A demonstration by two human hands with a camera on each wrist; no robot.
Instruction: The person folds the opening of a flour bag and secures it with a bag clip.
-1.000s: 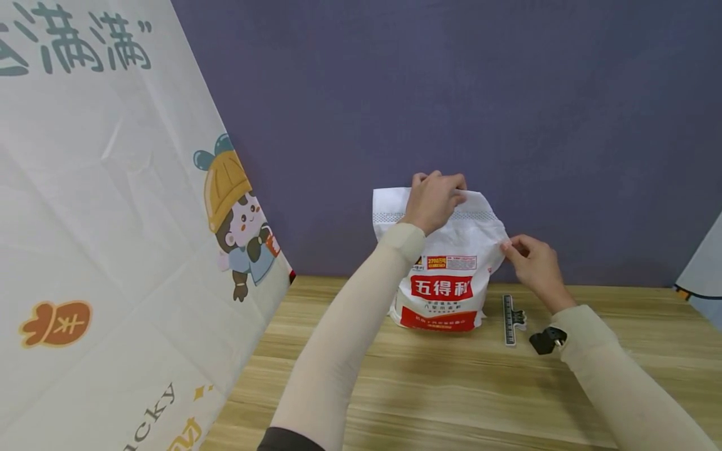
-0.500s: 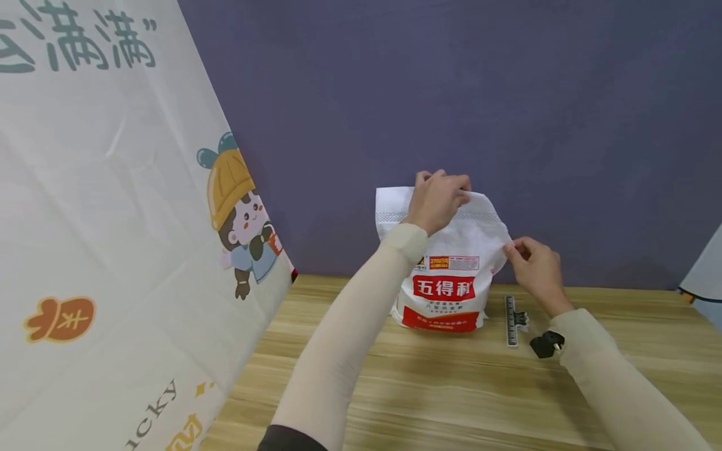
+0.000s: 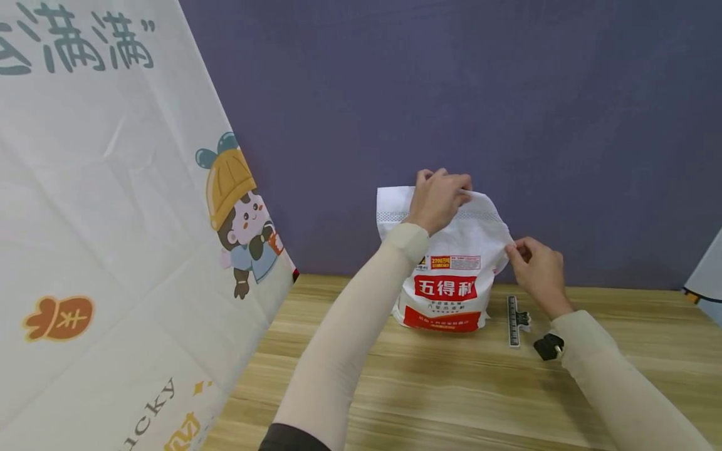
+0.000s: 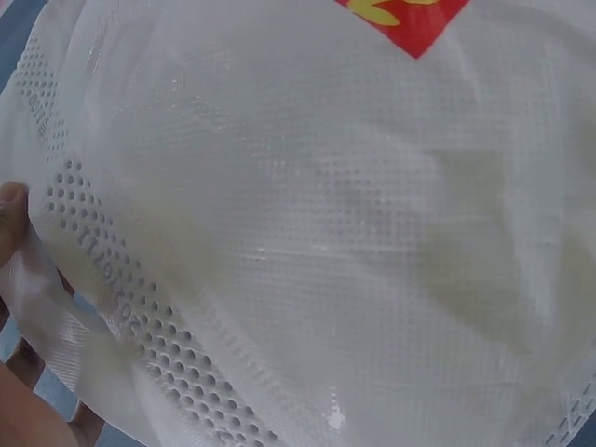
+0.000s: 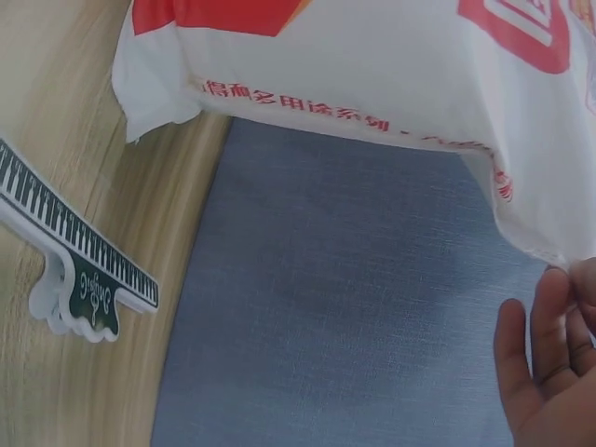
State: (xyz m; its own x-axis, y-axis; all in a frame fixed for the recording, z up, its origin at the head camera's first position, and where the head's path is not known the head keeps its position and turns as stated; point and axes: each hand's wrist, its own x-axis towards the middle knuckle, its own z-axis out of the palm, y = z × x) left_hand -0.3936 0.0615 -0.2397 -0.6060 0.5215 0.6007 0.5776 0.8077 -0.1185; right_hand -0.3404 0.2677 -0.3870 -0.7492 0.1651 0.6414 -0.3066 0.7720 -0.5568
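"Where's the flour bag (image 3: 448, 288)?"
"Upright on the wooden surface (image 3: 440, 388), near the piano-key clip (image 3: 513, 322)."
"How's it held?"
"Left hand (image 3: 437, 200) grips its top edge; right hand (image 3: 539, 270) pinches its side."

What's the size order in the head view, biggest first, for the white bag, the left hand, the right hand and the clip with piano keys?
1. White bag, clearly largest.
2. Left hand and right hand: they look about alike, so I'm not ranking them.
3. Clip, smallest.
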